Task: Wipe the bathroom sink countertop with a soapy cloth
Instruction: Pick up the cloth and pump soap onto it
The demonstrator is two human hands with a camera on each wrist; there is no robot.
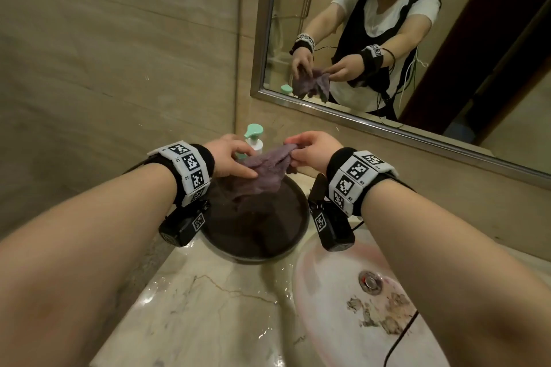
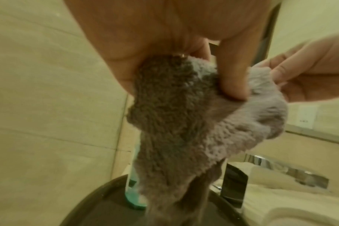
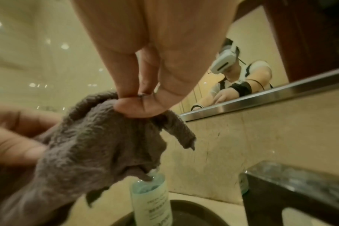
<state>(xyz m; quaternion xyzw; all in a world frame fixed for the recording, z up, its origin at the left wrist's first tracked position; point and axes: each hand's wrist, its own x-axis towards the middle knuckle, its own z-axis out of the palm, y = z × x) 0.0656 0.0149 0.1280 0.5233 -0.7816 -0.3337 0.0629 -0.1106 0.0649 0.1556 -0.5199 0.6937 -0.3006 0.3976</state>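
A grey-purple cloth (image 1: 262, 171) hangs between both hands above a round dark tray (image 1: 293, 226) on the marble countertop (image 1: 208, 307). My left hand (image 1: 234, 159) grips the cloth's left part, thumb pressed into the pile (image 2: 176, 97). My right hand (image 1: 307, 150) pinches its right edge between thumb and fingertips; the cloth (image 3: 99, 146) droops below that pinch. A soap pump bottle (image 1: 254, 140) with a mint-green head stands on the tray just behind the cloth, its label (image 3: 153, 203) showing in the right wrist view.
A white basin (image 1: 334, 307) with a metal drain (image 1: 370, 281) and brown stains lies to the right. A dark faucet (image 3: 292, 186) stands right of the tray. A mirror (image 1: 387, 39) hangs on the back wall; a tiled wall (image 1: 119, 53) closes the left.
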